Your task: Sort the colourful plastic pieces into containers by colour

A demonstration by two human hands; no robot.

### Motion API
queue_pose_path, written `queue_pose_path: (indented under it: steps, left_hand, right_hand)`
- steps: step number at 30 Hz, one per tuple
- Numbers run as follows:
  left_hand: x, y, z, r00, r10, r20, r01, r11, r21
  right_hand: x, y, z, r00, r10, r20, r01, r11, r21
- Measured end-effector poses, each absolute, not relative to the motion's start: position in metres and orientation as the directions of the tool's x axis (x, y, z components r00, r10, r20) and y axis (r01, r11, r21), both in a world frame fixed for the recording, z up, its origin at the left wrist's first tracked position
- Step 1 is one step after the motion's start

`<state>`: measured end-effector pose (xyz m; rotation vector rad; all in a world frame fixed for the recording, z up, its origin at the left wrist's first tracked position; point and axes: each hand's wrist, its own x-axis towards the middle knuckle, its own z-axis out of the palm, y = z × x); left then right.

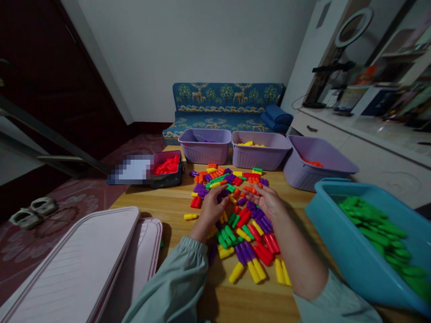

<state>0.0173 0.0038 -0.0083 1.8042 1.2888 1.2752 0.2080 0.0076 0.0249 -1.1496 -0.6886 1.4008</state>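
Note:
Small tube-shaped plastic pieces (242,220) in red, yellow, green, purple and orange lie mixed in a loose pile on the wooden table (215,296). My left hand (213,205) is curled low over the left of the pile, thumb and forefinger bent round a dark spot; what they hold is hidden. Across from it, my right hand (269,202) is half turned up, its fingers closed around several orange plastic pieces (252,188). Purple, red and yellow pieces lie just below both hands.
Lilac bins (204,150) holding purple, yellow and orange-red pieces stand along the table's back. At right is a teal bin (350,251) of green pieces; at back left, a dark box (168,179) of red ones. Pale lids (77,260) lie stacked front left.

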Motion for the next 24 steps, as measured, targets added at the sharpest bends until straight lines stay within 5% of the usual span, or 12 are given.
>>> queue_pose_path:
  steps: [3,7,13,17,24]
  left_hand:
    - [0.017,0.004,-0.009,0.063,0.927,0.37,0.365,-0.366,0.856]
    - [0.018,0.004,-0.009,0.05,0.934,0.355,0.365,-0.348,0.864]
    - [0.018,0.005,-0.009,0.056,0.939,0.339,0.367,-0.335,0.868]
    - [0.018,0.006,-0.011,0.049,0.934,0.354,0.363,-0.347,0.865]
    - [0.018,0.005,-0.01,0.037,0.933,0.359,0.352,-0.349,0.869]
  right_hand:
    - [0.209,0.008,0.025,0.162,0.963,-0.218,-0.254,-0.173,-0.952]
    - [0.22,0.022,0.015,0.283,0.953,-0.104,0.244,-0.176,-0.954]
    - [0.236,0.046,0.018,0.267,0.945,0.188,0.801,-0.11,-0.588]
    - [0.229,0.049,0.03,0.148,0.969,0.2,0.921,-0.061,-0.386]
    - [0.21,0.049,0.042,0.173,0.983,0.065,0.965,-0.156,-0.21]
